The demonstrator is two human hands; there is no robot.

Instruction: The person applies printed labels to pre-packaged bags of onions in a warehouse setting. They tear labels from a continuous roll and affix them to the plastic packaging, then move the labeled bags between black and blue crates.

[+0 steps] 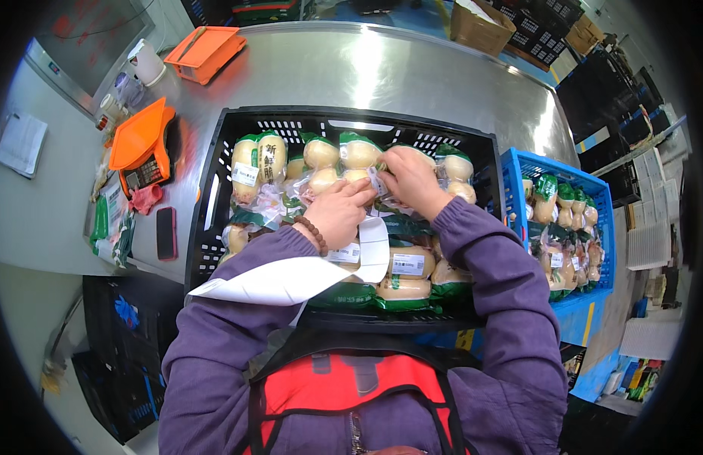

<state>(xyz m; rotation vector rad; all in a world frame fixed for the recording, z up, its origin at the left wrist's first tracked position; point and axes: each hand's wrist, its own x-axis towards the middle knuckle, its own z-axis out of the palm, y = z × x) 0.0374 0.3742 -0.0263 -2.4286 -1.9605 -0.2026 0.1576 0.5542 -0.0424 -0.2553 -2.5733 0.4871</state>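
Note:
A black plastic crate (pixel 351 115) before me is filled with clear, green-printed bags of lotus root (pixel 360 153), several with white labels (pixel 408 264). My left hand (pixel 340 213), with a beaded bracelet at the wrist, lies across a bag in the middle of the crate. A white label strip (pixel 272 281) runs from beneath that hand, loops down and drapes over the left forearm. The fingertips of my right hand (pixel 411 179) pinch at a small white label (pixel 377 182) on the bag, close to the left fingertips. Both hands partly cover this bag.
The crate stands on a steel table (pixel 306 68). At left are an orange scale (pixel 141 136), a phone (pixel 166 233), a pink cloth (pixel 145 198) and a plastic jug (pixel 146 62). Farther back sits an orange tray (pixel 206 54). A blue crate (pixel 604 239) of lotus root stands right.

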